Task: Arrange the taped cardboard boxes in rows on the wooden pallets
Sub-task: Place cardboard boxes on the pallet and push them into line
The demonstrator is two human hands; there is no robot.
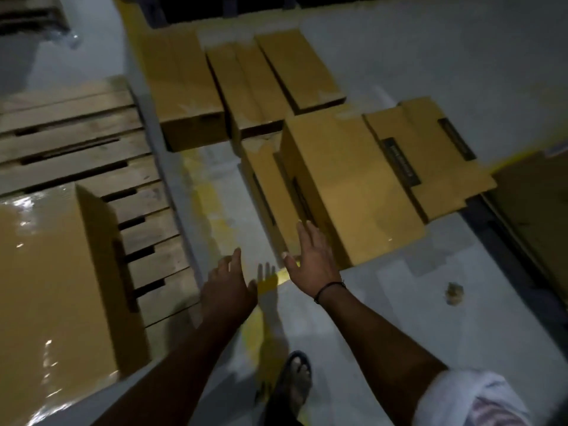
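Two bare hands were held out forward over the grey floor point(399, 318), both with fingers straight and spread, and nothing was grasped in either. The left hand point(229, 287) was seen palm down, near the corner of the wooden pallet point(76, 133) and apart from every box. The right hand point(310, 262), with a dark band point(330, 290) on its wrist, was raised at the near corner of the tall cardboard box point(347, 186); whether its fingertips were touching the cardboard could not be told. That box was standing on the floor, not on the pallet, with a lower box point(264, 192) just beside it on the left and a printed box point(430, 158) just beside it on the right. Three more boxes were lined up side by side farther off on the floor: a left one point(181, 84), a middle one point(246, 84) and a right one point(298, 69). On the pallet's near end a large glossy-taped box point(52, 287) was set. A faded yellow line point(215, 222) was painted on the floor between pallet and boxes. A sandalled foot point(295, 382) was seen between the forearms, a white sleeve point(470, 398) on the right arm, and a small crumpled scrap point(455, 292) on the floor to the right.
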